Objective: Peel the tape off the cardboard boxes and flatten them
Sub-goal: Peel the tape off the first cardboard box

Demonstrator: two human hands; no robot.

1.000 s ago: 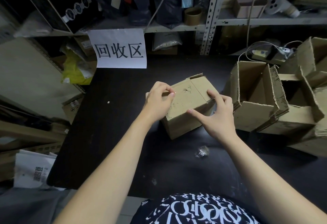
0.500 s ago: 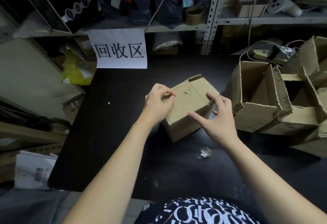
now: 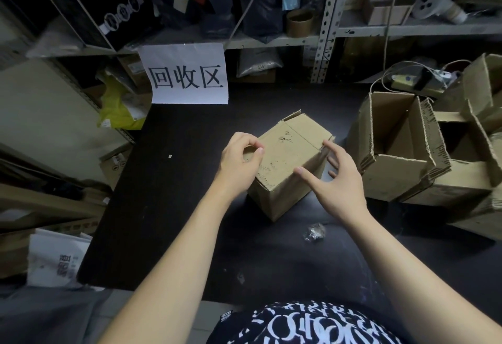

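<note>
One crumpled wad of clear tape (image 3: 314, 231) lay nearest me, toward the bench's (image 3: 163, 207) front edge. Just beyond it, about mid-bench, sat the closed cardboard box (image 3: 288, 158), and that was where I'd have worried. It looked light and only fingertips steadied it, so a hard tug would likely have skidded or tipped it rather than lifted any tape. Pulled at a steep angle, tape would probably have snapped short or ripped the paper facing, which was scuffed on top.

The left hand (image 3: 240, 164) was curled tight, thumb and forefinger nipping at the left edge of the box's top. Whether a tape end sat between them I couldn't tell. The right hand (image 3: 336, 178) was spread wide, grasping nothing, with its forefinger on the top's far right corner and its thumb on the near edge.

Further off, along the bench's right edge, opened boxes (image 3: 394, 180) crowded close enough to be knocked. At the back edge hung a paper sign (image 3: 187, 74), with a tape roll (image 3: 300, 23) on the shelf behind.
</note>
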